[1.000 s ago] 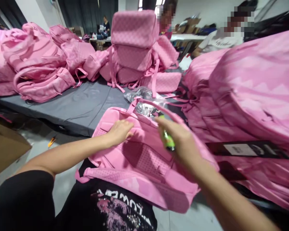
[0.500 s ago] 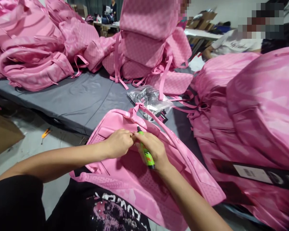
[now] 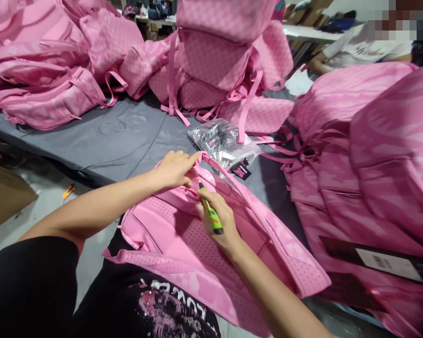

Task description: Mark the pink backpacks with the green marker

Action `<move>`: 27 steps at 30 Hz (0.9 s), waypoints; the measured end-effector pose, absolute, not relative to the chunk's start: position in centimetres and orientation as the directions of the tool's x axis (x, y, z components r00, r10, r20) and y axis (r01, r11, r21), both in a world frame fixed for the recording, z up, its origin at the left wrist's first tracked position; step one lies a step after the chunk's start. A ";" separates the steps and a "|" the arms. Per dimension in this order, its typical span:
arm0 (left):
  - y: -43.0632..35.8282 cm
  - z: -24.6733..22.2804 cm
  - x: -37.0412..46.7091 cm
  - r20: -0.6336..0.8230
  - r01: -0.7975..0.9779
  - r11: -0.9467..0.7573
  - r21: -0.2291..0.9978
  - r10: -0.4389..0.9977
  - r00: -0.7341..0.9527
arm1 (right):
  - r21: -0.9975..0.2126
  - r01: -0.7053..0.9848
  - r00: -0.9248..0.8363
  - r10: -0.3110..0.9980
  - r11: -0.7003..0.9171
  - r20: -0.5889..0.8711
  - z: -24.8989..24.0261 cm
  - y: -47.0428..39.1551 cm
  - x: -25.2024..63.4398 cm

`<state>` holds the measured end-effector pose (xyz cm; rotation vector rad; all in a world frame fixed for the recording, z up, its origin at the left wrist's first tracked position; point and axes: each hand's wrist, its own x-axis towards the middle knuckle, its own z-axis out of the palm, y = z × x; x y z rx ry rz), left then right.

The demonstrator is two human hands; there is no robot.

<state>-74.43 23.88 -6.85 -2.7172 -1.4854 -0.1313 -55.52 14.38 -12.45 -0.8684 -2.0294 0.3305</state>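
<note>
A pink backpack lies across my lap and the table edge, its padded, dotted back panel and straps facing up. At its top edge, near the carry loop, my left hand grips the fabric, fingers over the rim and thumb below. My right hand is closed around a green marker with black ends, its narrow tip pointing up toward the backpack's top. The tip stands just below my left hand; whether it touches the fabric I cannot tell. Right fingertips are partly hidden behind the marker.
Beyond the backpack, a clear plastic bag and a black tag lie on the grey-covered table. Checkered pink bags are stacked behind, with more backpacks left and right. A person in a white shirt is at the back right.
My left hand has moved up from beside the right hand to the backpack's top edge and grips it there. My right hand, with the marker, has shifted slightly up and left.
</note>
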 end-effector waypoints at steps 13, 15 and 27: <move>22.2 -8.5 -74.0 0.158 0.768 -0.630 -0.111 0.752 0.640 | -0.539 0.468 -0.364 0.709 0.700 0.605 -14.5 14.2 -54.8; 22.2 -8.8 -73.7 0.137 0.780 -0.613 -0.125 0.768 0.625 | -0.560 0.473 -0.338 0.727 0.680 0.598 -14.6 14.2 -55.0; 22.1 -9.4 -73.1 0.113 0.755 -0.638 -0.149 0.748 0.654 | -0.682 0.372 -0.180 0.769 0.630 0.613 -16.1 13.9 -55.5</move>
